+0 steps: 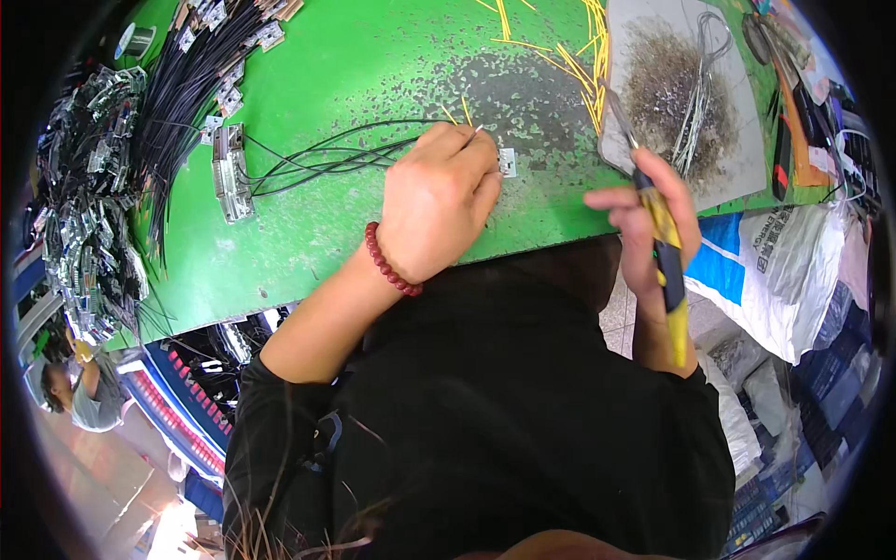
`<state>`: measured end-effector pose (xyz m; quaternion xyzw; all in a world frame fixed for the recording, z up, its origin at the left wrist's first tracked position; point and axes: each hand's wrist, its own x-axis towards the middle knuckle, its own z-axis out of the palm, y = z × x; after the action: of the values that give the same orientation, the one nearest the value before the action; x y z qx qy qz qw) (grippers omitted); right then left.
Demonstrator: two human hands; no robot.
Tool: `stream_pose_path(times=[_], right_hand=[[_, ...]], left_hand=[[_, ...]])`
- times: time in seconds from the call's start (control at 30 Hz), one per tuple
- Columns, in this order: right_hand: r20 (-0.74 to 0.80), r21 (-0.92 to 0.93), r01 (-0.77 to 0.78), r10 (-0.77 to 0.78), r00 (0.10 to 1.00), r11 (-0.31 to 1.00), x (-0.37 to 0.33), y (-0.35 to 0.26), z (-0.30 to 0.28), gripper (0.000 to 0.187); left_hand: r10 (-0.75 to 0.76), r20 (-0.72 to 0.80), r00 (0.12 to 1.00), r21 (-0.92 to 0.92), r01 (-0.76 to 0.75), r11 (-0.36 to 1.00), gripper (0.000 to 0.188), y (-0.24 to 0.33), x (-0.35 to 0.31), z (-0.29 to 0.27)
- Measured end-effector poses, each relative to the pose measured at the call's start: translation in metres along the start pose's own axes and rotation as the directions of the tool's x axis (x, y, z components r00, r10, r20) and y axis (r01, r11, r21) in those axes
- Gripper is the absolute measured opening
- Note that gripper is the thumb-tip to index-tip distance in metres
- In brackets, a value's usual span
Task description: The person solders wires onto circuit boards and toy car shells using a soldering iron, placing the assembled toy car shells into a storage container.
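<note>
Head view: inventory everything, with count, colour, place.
Table: one, green, upper half.
Metal part: one, silver, table left.
Wires: several, black, from metal part to left hand.
Tab: one, silver, beside left hand.
Wire bundle: one, black, upper left.
Metal pile: one, silver-black, far left.
Spool: one, silver, upper left.
Strips: many, yellow, top centre-right.
Board: one, grey, dark-stained, upper right.
Wire coil: one, silver, on board.
Soldering iron: one, yellow-black, in right hand.
Sack: one, white-blue, right, below table.
Co-worker: one, grey-topped, lower left.
Clutter: uncountable, mixed, around rim.
Bracelet: one, dark red, left wrist.
Left hand: one, bare, upper centre.
Right hand: one, bare, right.
Torso: one, black-clad, lower centre.
</note>
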<state>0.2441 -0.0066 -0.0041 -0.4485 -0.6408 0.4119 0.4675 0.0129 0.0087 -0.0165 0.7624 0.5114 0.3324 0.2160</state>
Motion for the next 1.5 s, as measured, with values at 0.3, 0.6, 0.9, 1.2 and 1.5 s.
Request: stream_pose_path(times=[0.3, 0.6, 0.9, 1.2, 1.5], right_hand=[[-0.485, 0.070, -0.093, 0.115, 0.867, 0.993, -0.029, 0.016, -0.049, 0.027], [-0.550, 0.004, 0.020, -0.015, 0.835, 1.000, -0.041, 0.029, -0.085, 0.012], [-0.516, 0.021, 0.006, 0.006, 0.856, 1.000, -0.042, 0.046, -0.085, 0.013], [-0.545, 0.020, 0.029, -0.013, 0.839, 0.999, -0.039, 0.044, -0.081, 0.013], [-0.550, -0.046, -0.014, -0.013, 0.835, 0.999, -0.041, 0.051, -0.079, 0.010]], left_hand=[[0.050, -0.022, 0.999, 0.002, -0.050, 0.999, 0.010, -0.001, 0.001, 0.004], [0.062, 0.009, 0.998, -0.025, -0.061, 0.998, 0.015, 0.002, 0.002, 0.001], [0.016, 0.009, 1.000, -0.042, -0.016, 0.999, 0.014, 0.005, 0.002, 0.002], [0.003, 0.030, 1.000, -0.049, -0.002, 0.999, 0.013, 0.005, 0.005, 0.000], [0.022, 0.023, 0.999, -0.045, -0.021, 0.999, 0.012, 0.002, 0.003, -0.001]])
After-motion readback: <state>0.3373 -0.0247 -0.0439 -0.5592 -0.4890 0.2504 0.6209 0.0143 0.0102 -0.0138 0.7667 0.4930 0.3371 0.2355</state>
